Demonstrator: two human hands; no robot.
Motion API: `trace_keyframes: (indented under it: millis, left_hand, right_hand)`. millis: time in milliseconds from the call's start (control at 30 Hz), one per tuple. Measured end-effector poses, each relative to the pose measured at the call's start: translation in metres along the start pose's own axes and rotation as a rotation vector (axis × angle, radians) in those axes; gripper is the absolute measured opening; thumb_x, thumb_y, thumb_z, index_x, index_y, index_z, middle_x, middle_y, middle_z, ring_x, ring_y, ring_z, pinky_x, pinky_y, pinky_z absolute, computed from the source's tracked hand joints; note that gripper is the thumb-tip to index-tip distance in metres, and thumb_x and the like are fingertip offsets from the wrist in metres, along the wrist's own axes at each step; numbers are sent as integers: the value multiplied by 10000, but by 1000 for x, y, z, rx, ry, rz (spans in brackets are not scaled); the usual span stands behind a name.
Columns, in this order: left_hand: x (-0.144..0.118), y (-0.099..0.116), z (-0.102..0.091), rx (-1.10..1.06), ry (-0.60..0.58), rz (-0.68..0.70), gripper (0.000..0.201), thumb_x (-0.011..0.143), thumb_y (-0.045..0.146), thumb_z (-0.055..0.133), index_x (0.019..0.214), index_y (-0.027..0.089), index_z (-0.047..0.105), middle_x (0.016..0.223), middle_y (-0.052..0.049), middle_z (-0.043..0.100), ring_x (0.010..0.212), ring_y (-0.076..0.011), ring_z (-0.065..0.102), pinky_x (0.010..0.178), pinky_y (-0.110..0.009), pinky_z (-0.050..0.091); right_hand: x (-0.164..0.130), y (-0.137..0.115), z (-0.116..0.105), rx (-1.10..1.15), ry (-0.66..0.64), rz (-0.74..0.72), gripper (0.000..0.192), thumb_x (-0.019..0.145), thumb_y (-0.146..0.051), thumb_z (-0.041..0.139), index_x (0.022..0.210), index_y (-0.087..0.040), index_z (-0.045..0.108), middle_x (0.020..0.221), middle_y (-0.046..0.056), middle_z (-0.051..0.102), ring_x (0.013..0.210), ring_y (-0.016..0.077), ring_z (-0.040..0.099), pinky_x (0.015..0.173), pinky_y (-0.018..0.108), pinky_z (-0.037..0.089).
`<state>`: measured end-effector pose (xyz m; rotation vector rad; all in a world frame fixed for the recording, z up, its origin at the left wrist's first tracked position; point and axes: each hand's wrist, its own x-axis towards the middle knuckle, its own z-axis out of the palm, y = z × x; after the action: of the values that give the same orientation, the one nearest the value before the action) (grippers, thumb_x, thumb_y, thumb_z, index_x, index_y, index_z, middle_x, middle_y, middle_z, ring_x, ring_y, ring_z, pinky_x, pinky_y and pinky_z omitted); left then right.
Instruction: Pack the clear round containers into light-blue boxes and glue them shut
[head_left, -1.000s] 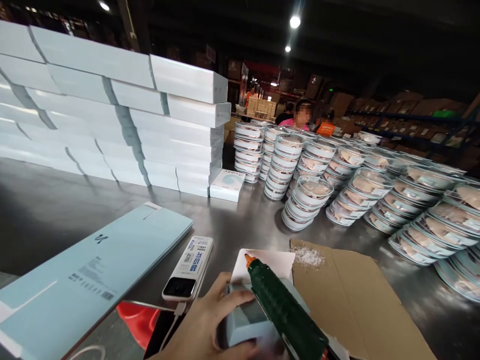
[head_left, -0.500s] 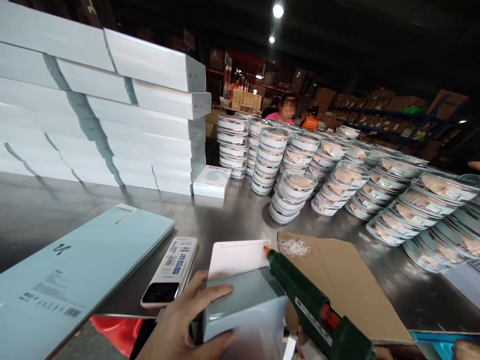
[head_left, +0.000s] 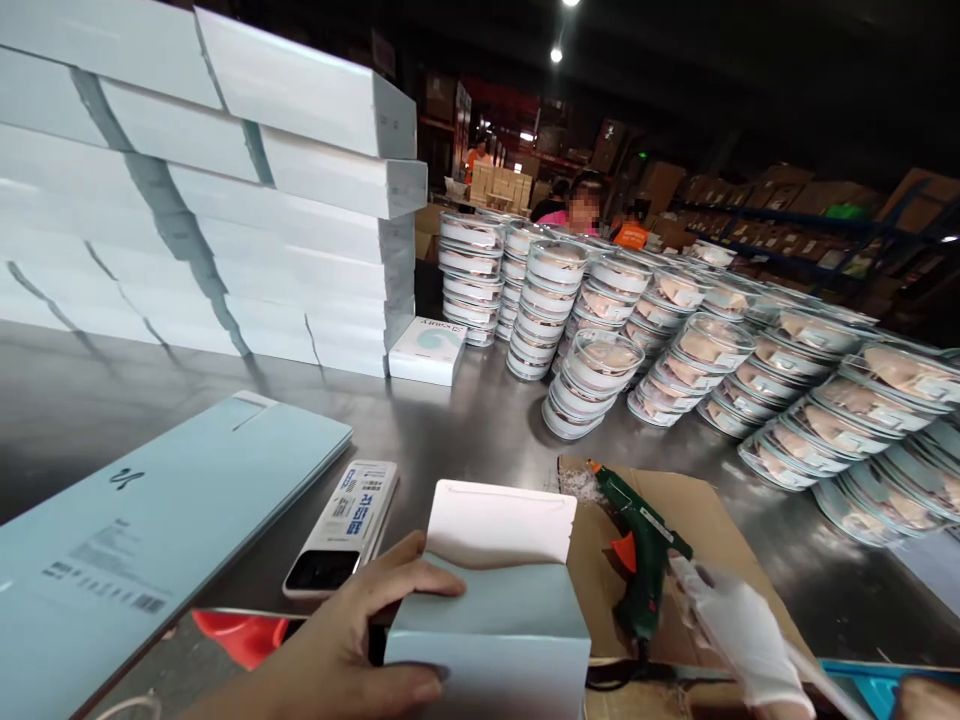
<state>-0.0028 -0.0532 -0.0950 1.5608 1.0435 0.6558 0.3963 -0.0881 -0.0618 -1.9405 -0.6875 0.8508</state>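
My left hand [head_left: 375, 630] grips the left side of a pale blue box [head_left: 495, 610], its thumb on the front face and fingers over the top edge. The box's white flap [head_left: 499, 522] stands up at the far side. A green glue gun [head_left: 641, 540] with an orange trigger lies on a flat cardboard sheet [head_left: 720, 540], nozzle pointing away. My right hand [head_left: 739, 625], in a white glove, is just right of the glue gun, fingers stretched towards its rear end. Its fingertips are close to the gun; contact is hard to make out.
A power bank [head_left: 345, 525] and flat blue box sheets [head_left: 195, 500] lie to the left. White boxes [head_left: 315, 180] are stacked behind them. Several stacks of clear round containers [head_left: 592, 380] fill the back right. A small white box [head_left: 427, 350] stands between. People work in the background.
The glue gun has moved from the box flap onto the cardboard, and my gloved right hand has come into view beside it. The box has turned slightly in my left hand.
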Motion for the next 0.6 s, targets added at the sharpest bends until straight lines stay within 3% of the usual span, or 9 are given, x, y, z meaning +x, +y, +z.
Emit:
trace_keyframes:
  millis: [67,100,133,200,300,367,433,500,600]
  left_hand:
    - [1,8,3,-28,7,2,565,587,315,879,1140,359,774,1503,-41,569,1446,-404,420,1156,-438,398]
    - [2,11,5,-46,11,7,539,591,297,871,1119,358,780,1464,-40,592,1403,-395,466,1115,-411,436]
    - [3,14,7,-68,16,13,507,604,287,859,1101,355,784,1416,-40,614,1338,-379,523,1062,-386,473]
    - [4,15,13,-130,26,36,452,630,279,846,1073,345,783,1323,-40,643,1186,-340,612,952,-351,519]
    - [6,5,24,-333,113,170,396,658,315,884,1025,344,737,1359,-22,601,1192,-326,610,925,-339,516]
    - [7,-1,31,-510,197,279,405,700,378,898,1029,371,662,1336,4,602,1236,-317,596,940,-347,511]
    - [8,-4,34,-581,222,320,407,773,423,864,1085,400,602,1236,12,631,1175,-281,628,908,-335,517]
    - [9,-3,33,-508,197,333,403,836,435,818,1171,408,595,1146,1,630,1071,-241,644,860,-301,513]
    - [11,0,26,-335,120,388,376,890,448,758,1247,393,653,1132,-26,565,1060,-240,612,901,-324,503]
  right_hand:
    - [-21,-5,8,19,-50,-170,401,610,-516,868,895,-286,705,662,17,728,602,234,697,609,318,583]
    - [-33,-8,18,59,-128,-293,611,634,-555,863,1159,-315,662,939,48,787,810,254,743,778,343,604]
    - [-45,-9,31,101,-254,-409,820,674,-608,833,1387,-342,526,1214,78,745,1007,272,733,915,386,583]
    - [-65,-8,61,161,-428,-563,903,795,-715,683,1550,-374,325,1419,96,633,1170,283,685,994,444,551]
    - [-85,4,92,200,-540,-667,845,879,-754,539,1587,-401,242,1353,104,659,1092,286,724,831,401,615]
    - [-91,11,97,208,-569,-730,812,915,-699,539,1594,-432,181,1358,94,644,1114,283,718,787,358,622]
    - [-92,13,93,111,-524,-832,690,969,-594,543,1575,-447,247,1412,76,599,1239,273,653,945,363,581]
    - [-88,8,86,-57,-532,-1007,610,991,-480,582,1548,-424,338,1438,65,565,1322,253,587,1101,358,482]
    - [-78,-4,79,-200,-628,-1199,557,981,-359,636,1500,-382,434,1420,62,560,1289,214,606,1082,284,492]
